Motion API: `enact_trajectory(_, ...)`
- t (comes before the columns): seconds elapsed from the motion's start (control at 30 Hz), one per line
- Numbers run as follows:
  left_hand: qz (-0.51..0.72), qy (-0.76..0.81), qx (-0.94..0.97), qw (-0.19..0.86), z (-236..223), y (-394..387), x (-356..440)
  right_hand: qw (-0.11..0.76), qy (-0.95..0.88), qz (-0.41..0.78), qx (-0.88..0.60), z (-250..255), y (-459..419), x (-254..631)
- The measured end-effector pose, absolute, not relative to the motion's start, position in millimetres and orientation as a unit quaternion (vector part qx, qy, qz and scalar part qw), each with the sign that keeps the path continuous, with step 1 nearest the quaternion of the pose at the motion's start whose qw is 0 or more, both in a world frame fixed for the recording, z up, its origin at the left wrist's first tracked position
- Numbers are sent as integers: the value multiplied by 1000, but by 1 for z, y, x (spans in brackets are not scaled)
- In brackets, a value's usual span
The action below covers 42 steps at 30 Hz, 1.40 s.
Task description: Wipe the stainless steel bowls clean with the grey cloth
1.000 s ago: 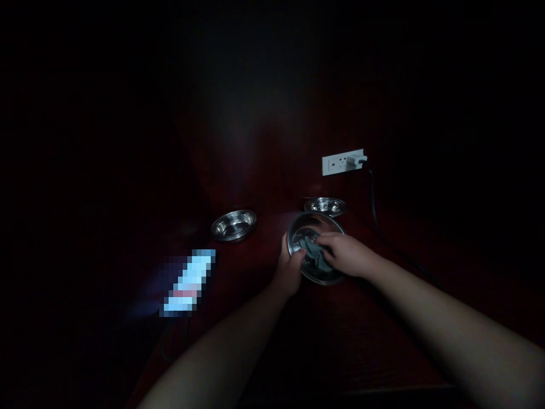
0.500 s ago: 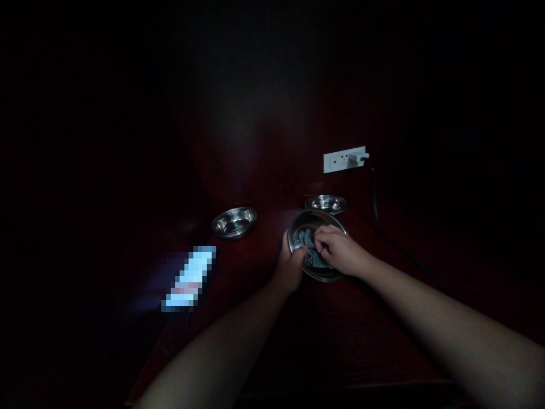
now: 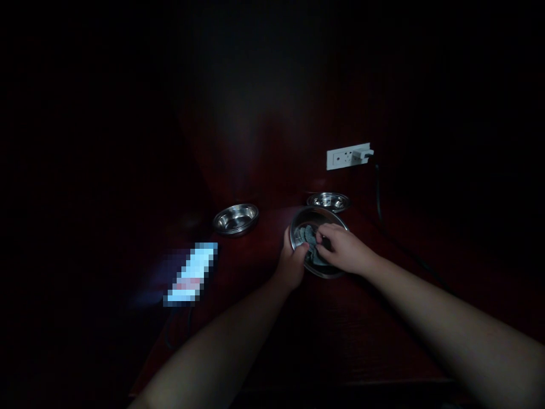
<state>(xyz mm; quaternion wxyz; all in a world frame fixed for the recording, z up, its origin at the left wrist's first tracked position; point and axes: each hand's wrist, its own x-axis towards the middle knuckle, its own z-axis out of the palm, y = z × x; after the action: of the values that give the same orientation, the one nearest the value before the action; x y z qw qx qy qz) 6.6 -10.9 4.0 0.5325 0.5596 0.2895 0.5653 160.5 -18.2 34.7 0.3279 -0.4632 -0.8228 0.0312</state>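
Note:
A steel bowl is tilted toward me, and my left hand grips its left rim, with the thumb inside and fingers around the outer wall. Crumpled inside lies a grey-green cloth. My right hand reaches into the bowl from the right, its fingers curled and closed against the cloth. The hand partly covers the cloth and the bowl's right side. Dim light hides the fingertips' exact hold.
Two other steel dishes stand on the dark red table: one dish to the left, another just behind the held bowl. A lit, blurred-out screen lies at left. A wall socket holds a plug with a dark cable.
My right hand's fingers have shifted slightly over the cloth, with a wider gap between thumb and fingers. The left hand keeps its grip on the bowl. The view has moved slightly.

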Motion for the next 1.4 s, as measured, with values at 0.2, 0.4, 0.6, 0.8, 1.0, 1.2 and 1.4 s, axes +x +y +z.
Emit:
enact_trajectory(0.2,569,281,554,538,1,-8,7,310,-819,20,-483,27,-13,164)
enact_trajectory(0.4,578,287,550,530,-1,-7,7,262,-827,31,-496,31,-15,164)
enact_trajectory(0.6,578,291,543,535,0,-7,8,232,-837,107,-484,33,-18,163)
enact_trajectory(0.8,579,292,547,530,0,-8,9,222,-833,145,-486,31,-19,163)
enact_trajectory(1.0,576,291,553,527,-1,-7,7,214,-837,146,-481,31,-20,163)
enact_trajectory(1.2,572,293,551,532,-1,-8,7,215,-843,137,-474,30,-19,163)
enact_trajectory(1.4,574,293,550,532,-2,-7,7,218,-846,134,-468,29,-20,162)
